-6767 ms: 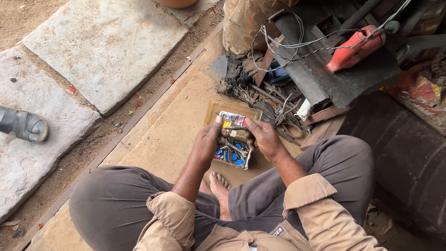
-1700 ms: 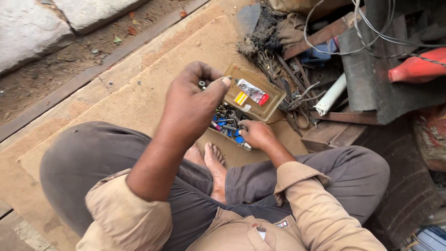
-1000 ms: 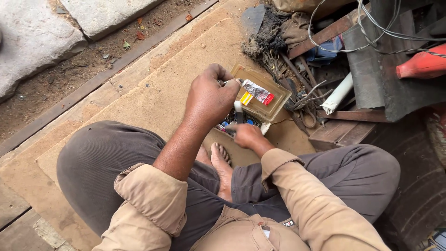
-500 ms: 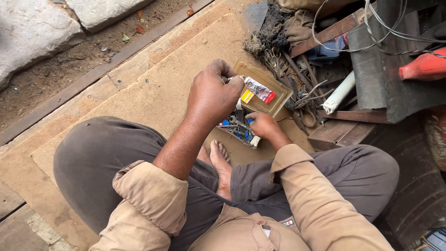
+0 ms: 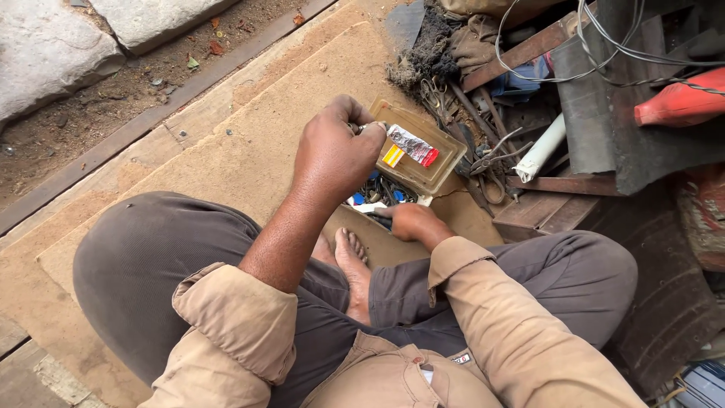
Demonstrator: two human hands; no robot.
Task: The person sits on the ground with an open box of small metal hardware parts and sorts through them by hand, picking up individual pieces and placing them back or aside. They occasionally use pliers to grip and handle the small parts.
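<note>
left hand (image 5: 336,155) raised, fisted on small metal bits; right hand (image 5: 408,221) low in parts box (image 5: 445,162), grip unclear

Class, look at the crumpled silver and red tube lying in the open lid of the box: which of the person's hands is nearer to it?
Left. The left hand is raised beside the tube; the right hand sits lower, at the box.

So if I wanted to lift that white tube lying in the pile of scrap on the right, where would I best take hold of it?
Probably near the upper end of the white tube, coming down from above. That end lies open on top of the metal bars, with room on both sides for fingers. Its lower end sits close to the scissors and tangled scrap, so a grasp there would be more awkward. It looks narrow enough to pinch across its width.
</note>
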